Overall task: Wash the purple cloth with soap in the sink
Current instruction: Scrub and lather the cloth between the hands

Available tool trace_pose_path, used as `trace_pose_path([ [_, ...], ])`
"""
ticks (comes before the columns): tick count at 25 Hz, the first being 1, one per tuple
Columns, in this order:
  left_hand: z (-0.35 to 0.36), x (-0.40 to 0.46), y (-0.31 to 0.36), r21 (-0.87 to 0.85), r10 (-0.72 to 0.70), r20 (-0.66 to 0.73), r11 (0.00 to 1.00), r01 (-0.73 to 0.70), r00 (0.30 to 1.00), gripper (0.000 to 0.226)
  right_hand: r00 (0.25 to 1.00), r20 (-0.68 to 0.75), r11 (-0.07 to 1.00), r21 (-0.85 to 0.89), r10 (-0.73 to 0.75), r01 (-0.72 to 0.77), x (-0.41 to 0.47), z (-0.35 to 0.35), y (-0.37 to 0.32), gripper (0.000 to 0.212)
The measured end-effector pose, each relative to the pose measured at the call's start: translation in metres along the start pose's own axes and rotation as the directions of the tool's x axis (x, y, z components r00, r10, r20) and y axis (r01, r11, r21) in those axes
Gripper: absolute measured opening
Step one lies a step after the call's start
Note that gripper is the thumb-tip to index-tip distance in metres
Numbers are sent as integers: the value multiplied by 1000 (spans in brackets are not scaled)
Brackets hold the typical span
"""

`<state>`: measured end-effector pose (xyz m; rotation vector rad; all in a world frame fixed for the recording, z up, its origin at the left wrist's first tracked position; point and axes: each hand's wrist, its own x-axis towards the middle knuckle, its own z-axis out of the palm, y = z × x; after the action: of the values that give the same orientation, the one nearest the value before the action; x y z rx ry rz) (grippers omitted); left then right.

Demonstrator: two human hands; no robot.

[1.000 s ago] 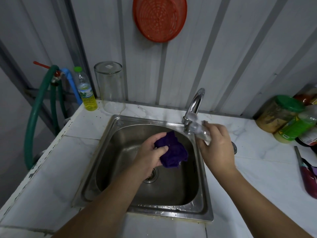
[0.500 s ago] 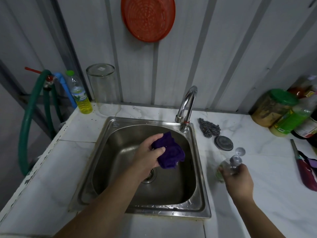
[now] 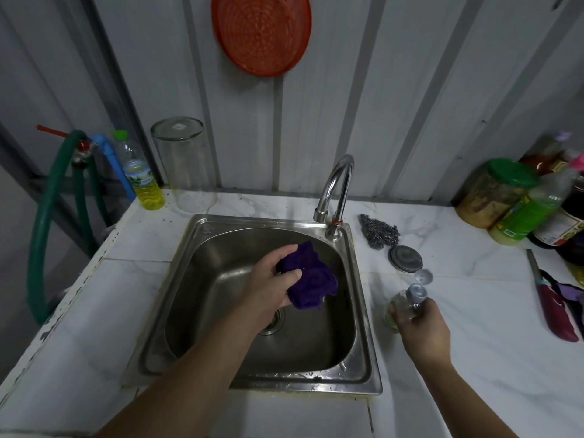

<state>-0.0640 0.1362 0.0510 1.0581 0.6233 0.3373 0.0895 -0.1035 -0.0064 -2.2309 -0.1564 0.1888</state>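
My left hand [image 3: 272, 279] grips the bunched purple cloth [image 3: 311, 279] over the basin of the steel sink [image 3: 189, 245], above the drain. My right hand [image 3: 422, 325] holds a small clear soap bottle [image 3: 403, 303] with a grey top, standing on the white counter just right of the sink. The curved chrome tap [image 3: 335, 191] stands at the sink's back right corner; no water is seen running.
A steel scourer [image 3: 377, 230] and a round metal lid [image 3: 405, 259] lie right of the tap. Jars and bottles [image 3: 518, 200] crowd the back right. A lighter [image 3: 551, 298] lies at the right edge. A glass jar [image 3: 183, 162] and an oil bottle [image 3: 142, 178] stand back left.
My right hand carried the soap bottle from beside the cloth under the tap down to the counter right of the sink. My left hand kept the cloth in place.
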Motion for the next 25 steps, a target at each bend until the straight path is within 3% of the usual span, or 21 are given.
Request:
trace_pose_path([
  [2,0,0,-2,-2,-1,0,1000,1,1000,49,1000,29,1000,29,-11,10,-2,-3,-2,34],
  [5,-1,1,-4,-20,8,5,1000,-8,1000,49,997,-60,998,-23,-56,55,-11,-8,-7,71],
  [7,0,2,-4,-32,10,7,999,-9,1000,49,946,-234,973,-115,-224,202,-26,-10,-14,73],
  [9,2,1,-4,-40,11,4,999,-11,1000,49,844,-260,883,-129,-469,451,-44,-4,-32,58],
  [12,6,-1,-3,-44,20,0,999,-20,1000,47,649,107,646,-67,-753,760,-60,16,-74,58],
  [14,7,-3,-1,-36,28,-13,999,-29,1000,47,505,364,501,-114,-782,858,-61,33,-96,77],
  [15,6,-4,0,-42,26,-22,999,-27,999,49,472,433,458,-143,-768,877,-60,41,-104,83],
  [19,-5,-1,3,-31,10,-63,999,-12,998,68,463,441,428,-183,-769,885,-48,59,-125,64],
  [21,-12,4,5,-44,-9,-76,999,6,997,47,472,407,465,-122,-782,877,-45,64,-132,46],
  [23,-16,6,8,-139,-38,-100,990,24,994,26,598,335,632,-8,-728,775,-44,71,-138,32],
  [25,-16,9,5,-189,-62,-157,982,31,986,30,741,279,790,156,-611,593,-44,77,-143,26],
])
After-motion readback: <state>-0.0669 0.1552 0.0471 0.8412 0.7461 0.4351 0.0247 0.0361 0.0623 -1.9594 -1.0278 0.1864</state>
